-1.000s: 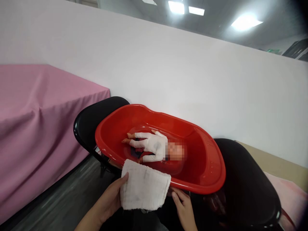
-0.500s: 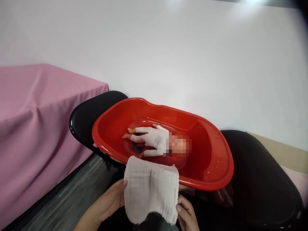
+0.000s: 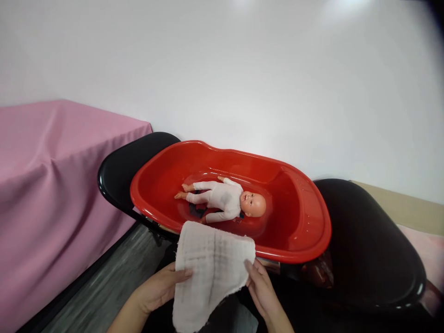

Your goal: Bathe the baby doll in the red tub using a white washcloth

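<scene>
A white gauze cloth [image 3: 208, 273] is spread between my two hands, just in front of the near rim of a red baby bathtub [image 3: 298, 252]. My left hand [image 3: 161, 286] pinches its left edge, thumb on top. At the right edge, my right hand [image 3: 260, 284] grips the cloth between thumb and fingers. Inside the tub a baby doll [image 3: 225, 199] in white clothes lies on its back, head to the right and feet to the left. A grey patch marks its chest. Something dark [image 3: 197, 210] shows partly beneath it.
The tub rests across black chairs, one seat [image 3: 135, 162] at its left and another [image 3: 360, 240] at its right. Pink cloth [image 3: 45, 185] drapes a table on the left. A white wall [image 3: 222, 78] rises behind.
My right hand has moved up along the cloth's right edge, and my left thumb now lies over its front. The cloth's lower right side has swung up and inward.
</scene>
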The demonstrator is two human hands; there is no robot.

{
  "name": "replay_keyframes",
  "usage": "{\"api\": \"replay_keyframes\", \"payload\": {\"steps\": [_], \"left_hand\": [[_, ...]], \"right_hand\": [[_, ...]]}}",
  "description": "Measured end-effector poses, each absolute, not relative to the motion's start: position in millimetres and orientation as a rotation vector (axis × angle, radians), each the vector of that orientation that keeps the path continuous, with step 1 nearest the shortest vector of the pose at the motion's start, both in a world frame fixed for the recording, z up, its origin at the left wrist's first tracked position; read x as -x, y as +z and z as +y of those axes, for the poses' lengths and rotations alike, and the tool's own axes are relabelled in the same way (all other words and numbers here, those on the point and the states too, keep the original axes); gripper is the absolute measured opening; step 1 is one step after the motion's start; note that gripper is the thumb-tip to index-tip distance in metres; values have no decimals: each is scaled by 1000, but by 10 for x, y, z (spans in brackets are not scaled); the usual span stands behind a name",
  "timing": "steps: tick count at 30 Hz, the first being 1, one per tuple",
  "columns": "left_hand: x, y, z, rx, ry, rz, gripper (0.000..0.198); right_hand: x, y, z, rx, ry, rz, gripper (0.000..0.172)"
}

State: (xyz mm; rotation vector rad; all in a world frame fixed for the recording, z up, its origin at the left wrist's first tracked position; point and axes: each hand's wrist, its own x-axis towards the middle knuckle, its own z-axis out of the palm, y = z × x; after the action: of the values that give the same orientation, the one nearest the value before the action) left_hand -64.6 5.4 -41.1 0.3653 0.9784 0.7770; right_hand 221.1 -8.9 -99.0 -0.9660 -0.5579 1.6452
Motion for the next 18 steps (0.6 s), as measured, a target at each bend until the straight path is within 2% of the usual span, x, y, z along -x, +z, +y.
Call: {"api": "replay_keyframes", "payload": {"steps": [3,7,13,18], "left_hand": [[641,-462,61,-428,777,930,53],[667,-519,86,-407,827,939,50],[656,-497,94,-438,781,942,53],[591,-403,110,-399,795,978,56]], "right_hand": [[-2249,-956,-179,1055,1650,-607,54],[-2402,-1052,-438,1126,1656,-591,61],[-2378,-886,-303,981,1661,-643,65],[-2261,-725,-226,1025,1662,-684,58]]}}
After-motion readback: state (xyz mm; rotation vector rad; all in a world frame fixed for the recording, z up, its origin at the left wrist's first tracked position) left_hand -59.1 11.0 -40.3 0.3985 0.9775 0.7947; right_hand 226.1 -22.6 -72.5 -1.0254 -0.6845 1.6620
